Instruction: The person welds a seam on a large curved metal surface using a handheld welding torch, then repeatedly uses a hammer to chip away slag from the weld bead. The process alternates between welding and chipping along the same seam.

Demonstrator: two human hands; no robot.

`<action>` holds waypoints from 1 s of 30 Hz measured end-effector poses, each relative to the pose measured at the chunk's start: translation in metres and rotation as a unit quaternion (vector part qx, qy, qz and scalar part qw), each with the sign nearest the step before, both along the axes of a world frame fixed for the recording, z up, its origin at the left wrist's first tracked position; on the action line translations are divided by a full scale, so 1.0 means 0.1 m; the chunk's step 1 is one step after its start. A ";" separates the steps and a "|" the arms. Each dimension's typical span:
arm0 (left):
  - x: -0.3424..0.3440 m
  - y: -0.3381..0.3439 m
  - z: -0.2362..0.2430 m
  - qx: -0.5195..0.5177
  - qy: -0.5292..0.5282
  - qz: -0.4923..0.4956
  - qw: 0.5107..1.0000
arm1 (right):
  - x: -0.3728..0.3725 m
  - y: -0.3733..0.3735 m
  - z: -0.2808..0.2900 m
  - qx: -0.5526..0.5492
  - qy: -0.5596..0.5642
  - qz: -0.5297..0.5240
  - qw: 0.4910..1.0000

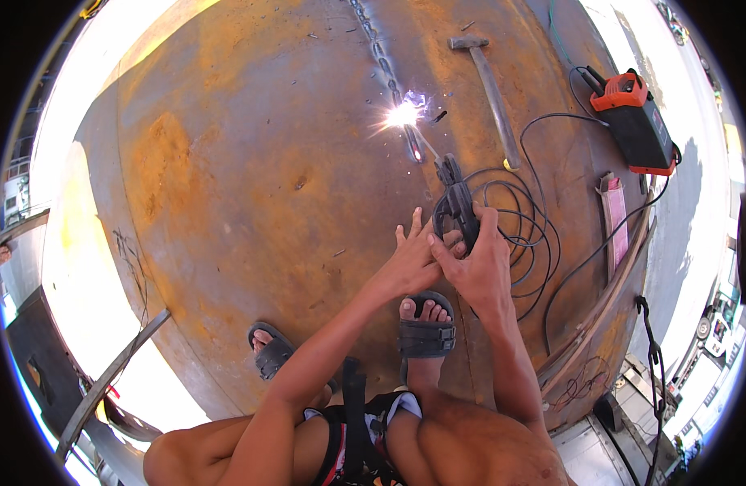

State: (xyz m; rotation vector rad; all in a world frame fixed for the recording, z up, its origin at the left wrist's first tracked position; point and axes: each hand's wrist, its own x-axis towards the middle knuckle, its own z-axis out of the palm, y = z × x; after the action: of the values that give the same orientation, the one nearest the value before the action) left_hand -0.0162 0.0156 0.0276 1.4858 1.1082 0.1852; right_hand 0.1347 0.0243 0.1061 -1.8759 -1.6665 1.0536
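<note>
1. Head view: R grip [486,263] closed round black electrode holder [460,198]; L grip [412,264] loosely spread just beside it, can't tell if touching holder.
2. Rod [429,147] sticks out fwd of R grip, w/ bright arc [403,115] at its tip, on weld seam [381,57] along rusty plate [251,162].
3. Hammer [491,97] lies fwd & right of R grip; orange/black welder box [640,130] farther right, pink carton [614,225] right too, nearer.

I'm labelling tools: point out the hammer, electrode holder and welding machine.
Hammer [493,101]: head view, middle of handle.
Electrode holder [460,197]: head view, black body.
Welding machine [642,134]: head view, dark side.
</note>
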 end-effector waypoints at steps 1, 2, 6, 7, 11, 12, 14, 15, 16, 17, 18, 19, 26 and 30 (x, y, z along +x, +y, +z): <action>0.00 -0.02 -0.01 0.004 0.001 0.004 1.000 | 0.01 -0.01 -0.01 0.003 -0.004 0.002 1.000; -0.01 -0.02 -0.03 0.005 0.000 0.002 1.000 | 0.01 -0.01 -0.02 0.004 -0.005 0.003 1.000; 0.00 -0.02 -0.06 0.007 0.000 0.000 1.000 | 0.02 -0.01 -0.02 -0.003 -0.002 0.001 1.000; 0.01 -0.02 -0.06 0.007 0.000 0.000 1.000 | 0.02 -0.01 -0.02 -0.008 0.000 -0.001 1.000; 0.01 -0.04 -0.08 0.013 -0.005 0.002 1.000 | 0.02 -0.02 -0.02 -0.016 -0.004 -0.002 1.000; 0.02 -0.03 -0.09 0.011 -0.004 -0.001 1.000 | 0.03 -0.02 -0.02 -0.015 -0.006 -0.002 1.000; 0.01 -0.03 -0.12 0.015 0.008 -0.019 1.000 | 0.01 -0.01 0.00 -0.022 -0.007 -0.001 1.000; -0.02 -0.02 -0.16 0.020 0.019 -0.034 0.999 | -0.03 0.01 0.04 -0.030 -0.006 0.001 1.000; -0.04 -0.03 -0.19 0.025 0.031 -0.049 0.998 | -0.06 0.03 0.06 -0.038 -0.004 0.003 0.999; -0.01 -0.01 -0.06 0.004 0.011 -0.014 1.000 | -0.03 -0.01 0.01 -0.016 0.004 -0.007 1.000; 0.00 -0.03 -0.10 0.006 0.010 -0.011 1.000 | 0.00 -0.05 -0.04 0.001 0.013 -0.024 1.000; 0.03 -0.04 -0.12 0.003 0.004 -0.005 1.000 | 0.02 -0.08 -0.06 0.014 0.022 -0.037 0.999; 0.01 0.00 0.04 -0.003 0.002 0.005 1.000 | 0.01 -0.08 -0.02 0.021 0.030 -0.044 0.998; 0.01 -0.02 0.00 0.000 0.008 0.004 1.000 | 0.01 -0.06 -0.01 0.008 0.024 -0.035 0.999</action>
State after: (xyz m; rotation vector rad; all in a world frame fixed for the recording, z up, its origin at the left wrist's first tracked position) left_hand -0.0153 0.0140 0.0277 1.4846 1.1266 0.1792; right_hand 0.1353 0.0181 0.1053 -1.8710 -1.5665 1.0451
